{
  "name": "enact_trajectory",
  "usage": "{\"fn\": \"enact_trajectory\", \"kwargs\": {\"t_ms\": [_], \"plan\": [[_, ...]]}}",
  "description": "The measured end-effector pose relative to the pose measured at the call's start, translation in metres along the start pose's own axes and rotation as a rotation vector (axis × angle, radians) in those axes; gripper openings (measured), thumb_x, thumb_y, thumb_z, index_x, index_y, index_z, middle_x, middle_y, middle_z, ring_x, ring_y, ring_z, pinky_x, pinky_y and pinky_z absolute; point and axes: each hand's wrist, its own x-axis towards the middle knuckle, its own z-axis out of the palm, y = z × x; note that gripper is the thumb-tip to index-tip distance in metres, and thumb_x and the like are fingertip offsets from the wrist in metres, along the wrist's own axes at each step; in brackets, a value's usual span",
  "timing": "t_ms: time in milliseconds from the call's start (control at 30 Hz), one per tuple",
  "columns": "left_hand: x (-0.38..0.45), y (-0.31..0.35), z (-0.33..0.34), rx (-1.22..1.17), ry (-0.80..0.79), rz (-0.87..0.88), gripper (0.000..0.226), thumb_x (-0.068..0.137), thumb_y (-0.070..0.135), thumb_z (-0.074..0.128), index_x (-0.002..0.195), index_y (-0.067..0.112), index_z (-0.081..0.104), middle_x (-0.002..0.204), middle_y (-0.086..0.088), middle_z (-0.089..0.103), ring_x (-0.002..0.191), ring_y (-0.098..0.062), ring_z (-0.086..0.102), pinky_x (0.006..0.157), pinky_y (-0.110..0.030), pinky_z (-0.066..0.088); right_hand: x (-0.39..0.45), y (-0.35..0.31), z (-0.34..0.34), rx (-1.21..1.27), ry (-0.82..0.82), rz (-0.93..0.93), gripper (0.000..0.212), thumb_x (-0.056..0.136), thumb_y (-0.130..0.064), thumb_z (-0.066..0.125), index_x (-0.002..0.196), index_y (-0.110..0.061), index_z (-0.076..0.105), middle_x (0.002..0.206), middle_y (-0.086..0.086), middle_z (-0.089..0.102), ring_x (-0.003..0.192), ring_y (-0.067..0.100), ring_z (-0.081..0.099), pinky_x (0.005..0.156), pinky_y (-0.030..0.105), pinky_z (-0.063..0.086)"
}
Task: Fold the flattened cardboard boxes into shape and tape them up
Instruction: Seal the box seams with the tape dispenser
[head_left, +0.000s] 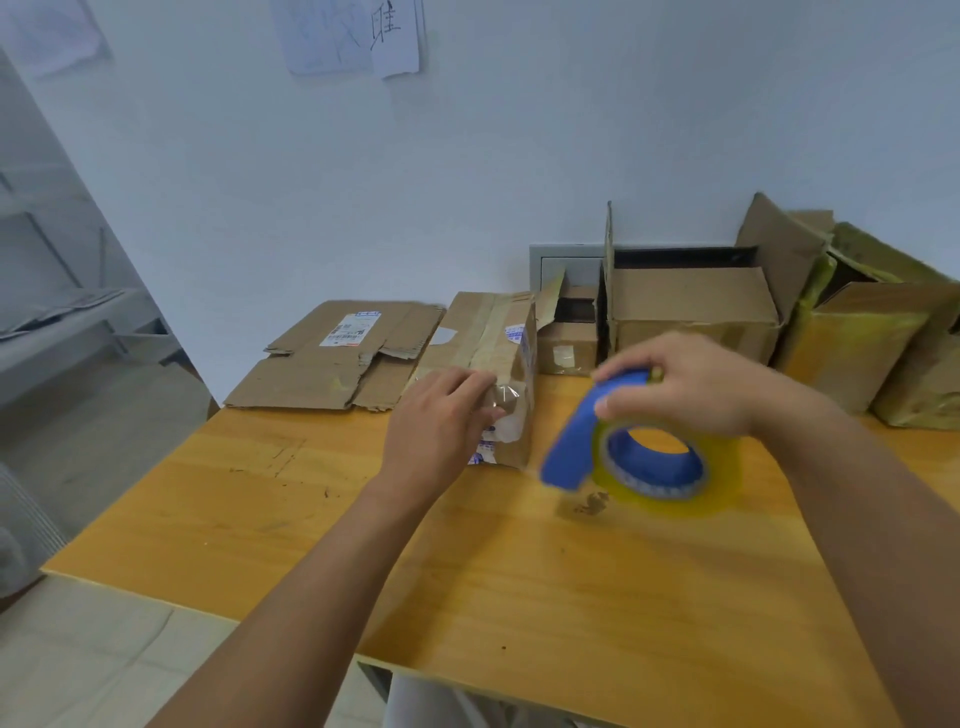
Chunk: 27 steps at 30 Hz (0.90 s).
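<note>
A folded brown cardboard box (493, 343) with a tape strip along its top stands on the wooden table (260, 493). My left hand (441, 421) rests against its near end, fingers pressing clear tape onto the cardboard. My right hand (696, 384) grips a blue tape dispenser (628, 441) holding a yellowish tape roll, lifted a little above the table to the right of the box. Flattened cardboard boxes (337, 358) lie at the table's far left.
Several assembled boxes (691, 306) stand along the wall at the back right, some wrapped in yellow tape (862, 338). A small box (566, 348) sits between them and the taped box. A grey shelf (62, 312) stands to the left.
</note>
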Motion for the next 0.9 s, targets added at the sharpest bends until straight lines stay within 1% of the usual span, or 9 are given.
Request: {"fn": "enact_trajectory", "kwargs": {"t_ms": [67, 167, 233, 333, 433, 567, 633, 767, 900], "plan": [[0.002, -0.002, 0.0, -0.009, -0.019, 0.006, 0.029, 0.084, 0.027, 0.078, 0.108, 0.012, 0.07, 0.097, -0.002, 0.07, 0.084, -0.023, 0.063, 0.066, -0.027, 0.04, -0.012, 0.012, 0.018, -0.035, 0.033, 0.033, 0.028, 0.075, -0.06, 0.07, 0.1, -0.051, 0.065, 0.107, -0.023, 0.063, 0.092, 0.0, 0.061, 0.074, 0.021, 0.047], [0.004, 0.0, -0.001, 0.012, -0.085, -0.027, 0.035, 0.085, 0.033, 0.075, 0.114, 0.015, 0.067, 0.103, -0.001, 0.067, 0.091, -0.023, 0.062, 0.072, -0.032, 0.045, -0.024, 0.03, 0.027, 0.19, 0.377, 0.04, 0.041, 0.066, -0.067, 0.064, 0.104, -0.051, 0.065, 0.112, -0.025, 0.062, 0.1, 0.0, 0.06, 0.077, 0.018, 0.044], [0.002, 0.004, -0.003, 0.008, -0.13, -0.047, 0.041, 0.083, 0.043, 0.069, 0.115, 0.017, 0.065, 0.103, 0.001, 0.062, 0.092, -0.02, 0.057, 0.076, -0.031, 0.043, -0.024, 0.039, 0.031, 0.196, 0.449, 0.075, 0.048, 0.067, -0.068, 0.065, 0.111, -0.048, 0.064, 0.113, -0.02, 0.062, 0.1, 0.007, 0.06, 0.077, 0.022, 0.046], [0.005, 0.012, -0.006, -0.085, -0.129, -0.166, 0.051, 0.082, 0.06, 0.049, 0.106, 0.018, 0.065, 0.095, 0.005, 0.057, 0.087, -0.017, 0.051, 0.073, -0.033, 0.043, -0.016, 0.045, 0.047, 0.203, 0.575, 0.106, 0.048, 0.073, -0.06, 0.068, 0.118, -0.042, 0.063, 0.114, -0.014, 0.06, 0.098, 0.01, 0.057, 0.074, 0.02, 0.044], [0.018, 0.022, -0.003, -0.114, -0.11, -0.351, 0.053, 0.09, 0.068, 0.044, 0.089, 0.019, 0.066, 0.086, 0.007, 0.057, 0.08, -0.015, 0.052, 0.069, -0.035, 0.044, -0.002, 0.042, 0.064, 0.277, 0.712, 0.126, 0.051, 0.073, -0.059, 0.065, 0.12, -0.04, 0.06, 0.11, -0.021, 0.058, 0.097, -0.003, 0.056, 0.07, 0.012, 0.041], [0.029, 0.033, 0.005, -0.019, -0.048, -0.397, 0.035, 0.091, 0.05, 0.057, 0.075, 0.019, 0.055, 0.073, 0.007, 0.048, 0.071, -0.017, 0.048, 0.065, -0.033, 0.033, 0.014, 0.036, 0.09, 0.33, 0.79, 0.113, 0.056, 0.077, -0.059, 0.064, 0.126, -0.034, 0.059, 0.107, -0.023, 0.055, 0.098, -0.019, 0.051, 0.067, 0.007, 0.044], [0.025, 0.035, 0.01, 0.027, -0.039, -0.378, 0.027, 0.089, 0.042, 0.062, 0.078, 0.018, 0.053, 0.076, 0.005, 0.048, 0.074, -0.018, 0.047, 0.069, -0.034, 0.036, 0.019, 0.036, 0.103, 0.333, 0.815, 0.122, 0.06, 0.077, -0.059, 0.064, 0.13, -0.031, 0.058, 0.108, -0.019, 0.054, 0.097, -0.012, 0.054, 0.069, 0.009, 0.045], [0.011, 0.029, 0.019, 0.04, 0.049, -0.268, 0.025, 0.085, 0.033, 0.07, 0.081, 0.013, 0.058, 0.079, -0.001, 0.053, 0.074, -0.022, 0.048, 0.07, -0.036, 0.041, 0.021, 0.038, 0.118, 0.364, 0.87, 0.138, 0.061, 0.08, -0.054, 0.065, 0.133, -0.027, 0.056, 0.115, -0.012, 0.056, 0.099, 0.009, 0.057, 0.08, 0.031, 0.053], [0.011, 0.031, 0.026, 0.076, 0.087, -0.25, 0.025, 0.088, 0.032, 0.07, 0.082, 0.009, 0.061, 0.079, -0.006, 0.057, 0.074, -0.026, 0.051, 0.07, -0.04, 0.043, 0.02, 0.039, 0.122, 0.387, 0.904, 0.124, 0.061, 0.081, -0.052, 0.066, 0.135, -0.023, 0.056, 0.12, -0.01, 0.056, 0.108, 0.011, 0.056, 0.088, 0.031, 0.051]]}}
